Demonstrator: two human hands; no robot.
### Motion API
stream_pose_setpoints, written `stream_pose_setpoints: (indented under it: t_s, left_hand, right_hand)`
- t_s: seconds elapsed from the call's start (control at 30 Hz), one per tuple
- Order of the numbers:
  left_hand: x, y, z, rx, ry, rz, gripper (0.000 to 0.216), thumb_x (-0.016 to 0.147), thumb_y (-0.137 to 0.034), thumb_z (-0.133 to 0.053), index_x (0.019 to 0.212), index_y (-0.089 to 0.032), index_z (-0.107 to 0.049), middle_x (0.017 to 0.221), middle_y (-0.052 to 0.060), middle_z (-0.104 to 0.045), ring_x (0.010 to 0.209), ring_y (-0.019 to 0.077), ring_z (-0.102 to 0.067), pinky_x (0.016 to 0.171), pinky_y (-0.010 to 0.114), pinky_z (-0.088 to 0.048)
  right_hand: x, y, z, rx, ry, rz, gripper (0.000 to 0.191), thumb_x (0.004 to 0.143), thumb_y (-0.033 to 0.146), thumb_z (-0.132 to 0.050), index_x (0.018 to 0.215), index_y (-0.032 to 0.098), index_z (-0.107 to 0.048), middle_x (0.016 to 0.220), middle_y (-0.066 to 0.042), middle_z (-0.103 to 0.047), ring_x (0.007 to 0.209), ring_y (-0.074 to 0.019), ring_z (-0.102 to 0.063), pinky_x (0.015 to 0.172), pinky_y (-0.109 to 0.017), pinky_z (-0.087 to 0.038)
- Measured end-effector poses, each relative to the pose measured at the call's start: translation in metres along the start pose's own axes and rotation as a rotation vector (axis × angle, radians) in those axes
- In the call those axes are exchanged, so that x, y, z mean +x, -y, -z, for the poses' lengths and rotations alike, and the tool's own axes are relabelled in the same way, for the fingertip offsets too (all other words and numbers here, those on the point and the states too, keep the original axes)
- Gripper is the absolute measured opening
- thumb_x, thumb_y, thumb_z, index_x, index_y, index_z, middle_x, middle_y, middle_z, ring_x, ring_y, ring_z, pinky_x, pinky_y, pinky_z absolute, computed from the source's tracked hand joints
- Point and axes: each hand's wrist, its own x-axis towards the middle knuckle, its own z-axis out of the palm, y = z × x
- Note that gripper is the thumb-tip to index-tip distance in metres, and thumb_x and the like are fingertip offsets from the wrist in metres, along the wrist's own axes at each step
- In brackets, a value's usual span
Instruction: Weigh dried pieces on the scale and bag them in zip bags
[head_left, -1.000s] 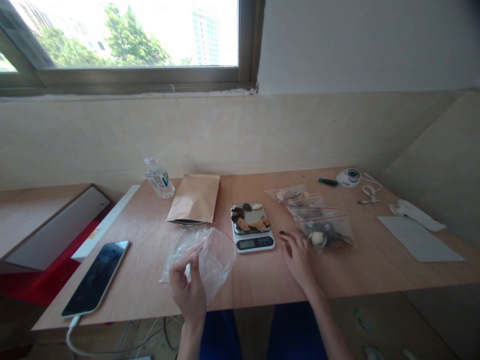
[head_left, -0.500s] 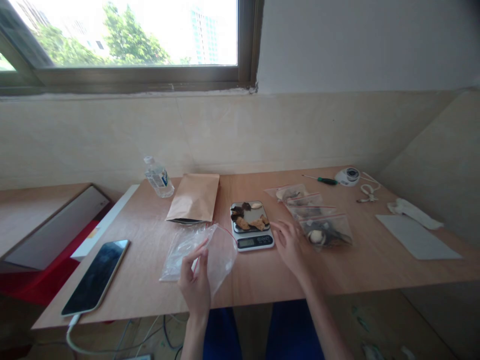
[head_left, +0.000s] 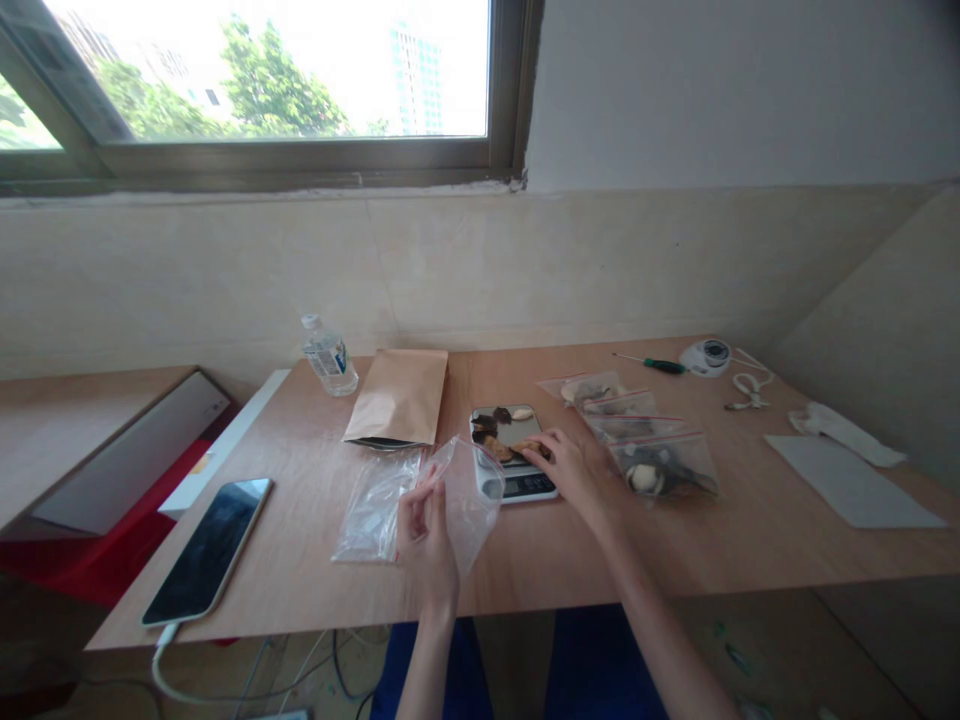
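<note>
My left hand (head_left: 425,535) pinches the rim of an empty clear zip bag (head_left: 471,490) and holds it up just left of a small digital kitchen scale (head_left: 517,482). The scale's platform carries several dark and tan dried pieces (head_left: 499,422). My right hand (head_left: 571,468) reaches over the right side of the platform, fingers curled down onto the pieces. A second empty clear bag (head_left: 373,510) lies flat on the wooden table (head_left: 675,545) under my left hand.
A row of filled zip bags (head_left: 645,440) lies right of the scale. Behind it lie a brown paper pouch (head_left: 399,398) and a water bottle (head_left: 329,356). A phone (head_left: 208,549) sits front left. A green screwdriver (head_left: 651,364), white device (head_left: 707,354) and paper sheet (head_left: 851,480) are right.
My right hand moved left from the table beside the filled bags onto the scale's platform. My left hand carried the open bag right and up toward the scale.
</note>
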Motion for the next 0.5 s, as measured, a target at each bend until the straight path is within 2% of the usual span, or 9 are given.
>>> stream_pose_setpoints:
  t_s: [0.2, 0.33, 0.43, 0.5]
  left_hand:
    - [-0.005, -0.005, -0.009, 0.006, -0.013, -0.032, 0.015, 0.078, -0.033, -0.061, 0.082, -0.019, -0.059, 0.103, 0.006, -0.067, 0.103, 0.0204, -0.060, 0.095, 0.039, -0.042]
    - [-0.009, -0.007, -0.011, 0.011, -0.025, -0.054, 0.014, 0.078, -0.032, -0.061, 0.082, -0.019, -0.059, 0.098, 0.005, -0.068, 0.103, 0.0206, -0.060, 0.094, 0.039, -0.043]
    - [-0.012, -0.008, -0.015, 0.001, 0.003, -0.039, 0.014, 0.078, -0.032, -0.061, 0.082, -0.019, -0.060, 0.098, 0.006, -0.069, 0.102, 0.0209, -0.061, 0.092, 0.038, -0.045]
    - [-0.015, -0.009, -0.018, -0.016, 0.021, -0.030, 0.013, 0.078, -0.032, -0.061, 0.082, -0.019, -0.059, 0.101, 0.006, -0.068, 0.103, 0.0214, -0.061, 0.092, 0.038, -0.045]
  right_hand:
    - [-0.001, 0.000, 0.000, 0.146, -0.131, -0.063, 0.030, 0.085, 0.044, -0.049, 0.090, 0.019, -0.065, 0.084, -0.007, -0.061, 0.078, -0.0200, -0.059, 0.071, -0.033, -0.047]
    - [0.003, 0.016, 0.014, 0.349, -0.254, -0.156, 0.033, 0.083, 0.047, -0.050, 0.090, 0.016, -0.063, 0.081, -0.008, -0.062, 0.067, -0.0174, -0.059, 0.061, -0.030, -0.049]
    - [0.007, 0.047, 0.035, 0.485, -0.203, -0.113, 0.027, 0.085, 0.041, -0.051, 0.094, 0.018, -0.061, 0.088, -0.007, -0.062, 0.076, -0.0174, -0.060, 0.068, -0.030, -0.050]
    - [0.007, 0.075, 0.050, 0.445, -0.112, -0.038, 0.021, 0.083, 0.037, -0.056, 0.094, 0.021, -0.063, 0.094, -0.006, -0.060, 0.085, -0.0180, -0.059, 0.074, -0.030, -0.049]
